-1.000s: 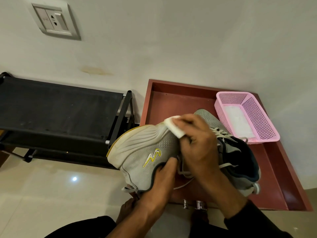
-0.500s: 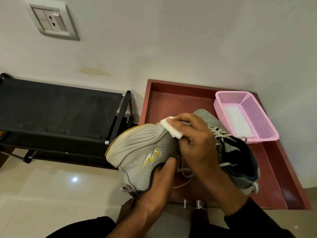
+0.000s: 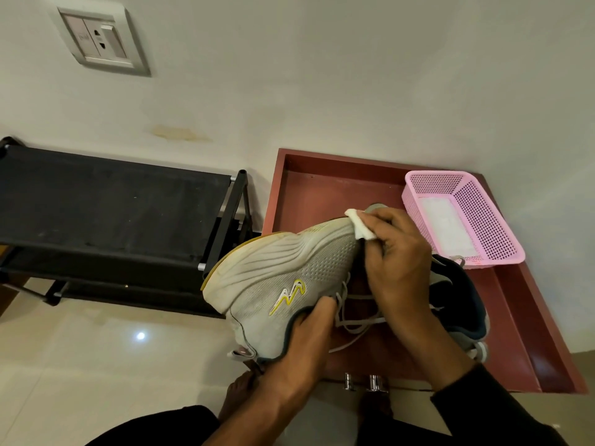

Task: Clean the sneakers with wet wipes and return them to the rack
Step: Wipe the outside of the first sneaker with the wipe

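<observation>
- Centre of the frame: a grey sneaker [image 3: 283, 278] is tilted on its side above the red-brown tabletop [image 3: 322, 188], its sole toward the left.
- The left hand [image 3: 306, 342] has its grip closed around the sneaker's collar, thumb on the outer side.
- The right hand [image 3: 396, 262] pinches a folded white wet wipe [image 3: 360, 225] against the toe end.
- A second sneaker [image 3: 460, 304] lies behind the right wrist.
- Right: a pink basket [image 3: 489, 233].
- Left: a black shoe rack [image 3: 106, 207].

Right hand [image 3: 397, 262] presses wipe [image 3: 361, 226] on sneaker [image 3: 283, 272]; left hand [image 3: 309, 336] grips it.
</observation>
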